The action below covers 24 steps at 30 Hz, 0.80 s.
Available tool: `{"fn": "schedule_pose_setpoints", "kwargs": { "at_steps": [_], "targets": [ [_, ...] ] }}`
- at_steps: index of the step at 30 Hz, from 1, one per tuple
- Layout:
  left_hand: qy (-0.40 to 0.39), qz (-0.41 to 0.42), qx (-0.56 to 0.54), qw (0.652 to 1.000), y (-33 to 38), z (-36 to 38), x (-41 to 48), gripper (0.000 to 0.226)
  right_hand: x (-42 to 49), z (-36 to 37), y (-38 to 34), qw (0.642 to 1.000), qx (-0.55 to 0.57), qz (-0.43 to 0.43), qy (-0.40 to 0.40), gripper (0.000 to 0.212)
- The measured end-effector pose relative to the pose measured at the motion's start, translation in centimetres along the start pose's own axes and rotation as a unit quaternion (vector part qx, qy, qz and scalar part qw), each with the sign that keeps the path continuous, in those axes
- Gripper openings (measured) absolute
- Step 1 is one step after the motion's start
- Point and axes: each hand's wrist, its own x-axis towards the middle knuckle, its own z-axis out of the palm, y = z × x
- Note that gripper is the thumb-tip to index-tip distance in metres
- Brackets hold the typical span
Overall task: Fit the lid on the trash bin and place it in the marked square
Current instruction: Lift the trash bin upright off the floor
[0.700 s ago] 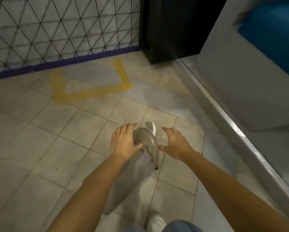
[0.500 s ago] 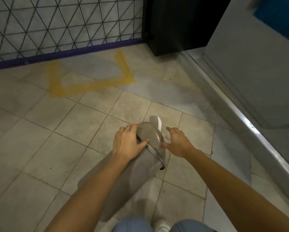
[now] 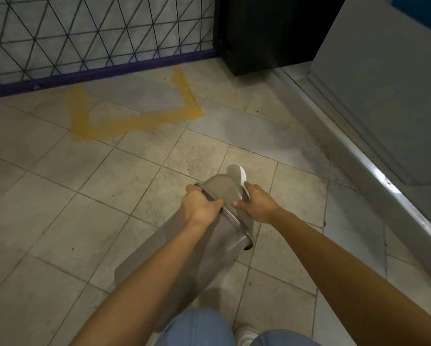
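Grey plastic bin: the trash bin (image 3: 209, 248) hangs tilted between my arms, its mouth end up near the hands, its base down toward my knees; it is off the floor as far as I can judge.
Yellow mark: the marked square (image 3: 134, 106) lies ahead and to the left on the tiled floor (image 3: 47, 196), against the purple rail under the wire fence (image 3: 84, 33); well apart from the bin, nothing standing in it.
Left grip: my left hand (image 3: 200, 207) is clenched over the rim at the left of the bin's mouth, thumb on top where the lid meets the rim.
Lid: the domed lid (image 3: 221, 189) sits on the mouth between the 2 hands; whether it is fully seated I cannot tell, as a dark seam shows along the near edge.
Right grip: my right hand (image 3: 255, 204) clasps the right side of the lid and rim, thumb tip pressing at the join.
Shoe: a white shoe tip (image 3: 236, 172) shows just beyond the lid.
Step in hand: I judge step 1, pressing the lid home, is about finished or nearly so.
Next move: I would confirm the seam closes all round, bring the bin upright, carry it forward and left, and set its base inside the yellow lines.
Black cabinet: the dark unit (image 3: 266, 33) stands right of the square; keep clear of it.
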Motion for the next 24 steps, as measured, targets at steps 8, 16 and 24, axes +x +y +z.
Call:
{"fn": "schedule_pose_setpoints", "kwargs": {
  "at_steps": [8,16,24],
  "targets": [
    [-0.004,-0.073,-0.146,0.987,0.8,1.1,-0.1,0.047,0.0,0.0,0.1,0.996,0.084,-0.008,0.002,0.073],
    [0.002,-0.104,-0.206,0.973,0.9,1.8,-0.3,0.043,-0.7,-0.1,0.5,0.993,0.117,-0.032,0.001,0.066],
    [0.021,-0.071,-0.218,0.973,1.8,-0.7,-1.3,0.047,-2.0,-0.8,0.1,0.977,0.205,-0.028,0.044,0.057]
  ]
}}
